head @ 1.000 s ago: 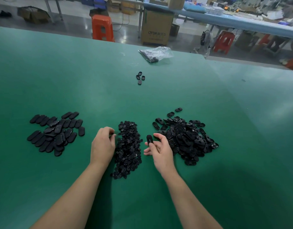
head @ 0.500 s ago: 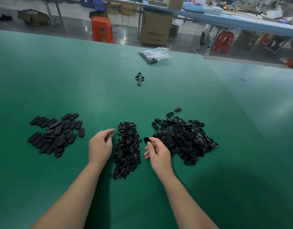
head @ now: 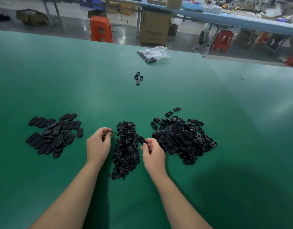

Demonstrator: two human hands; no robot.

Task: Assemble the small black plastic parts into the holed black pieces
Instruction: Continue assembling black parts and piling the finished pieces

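Two parts in hand. Left hand (head: 98, 144) pinches a small part (head: 111, 133) at its fingertips; right hand (head: 152, 152) pinches a holed piece (head: 141, 140), long axis running up-left toward the left hand. Both are over the small-part pile (head: 126, 149), near but apart; the small part lies left of the piece.

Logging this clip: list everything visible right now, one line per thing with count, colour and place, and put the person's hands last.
table: one, green, fills the view
left pile: many black ovals, left of the hands
middle pile: many small black parts, between the hands
right pile: many holed black pieces, right of the hands
loose group: four black pieces, mid-table
plastic bag: one, clear, far edge
stools: orange-red, on the floor behind
cardboard box: one, brown, behind
left hand: pinches a small black part
right hand: holds a black oval piece
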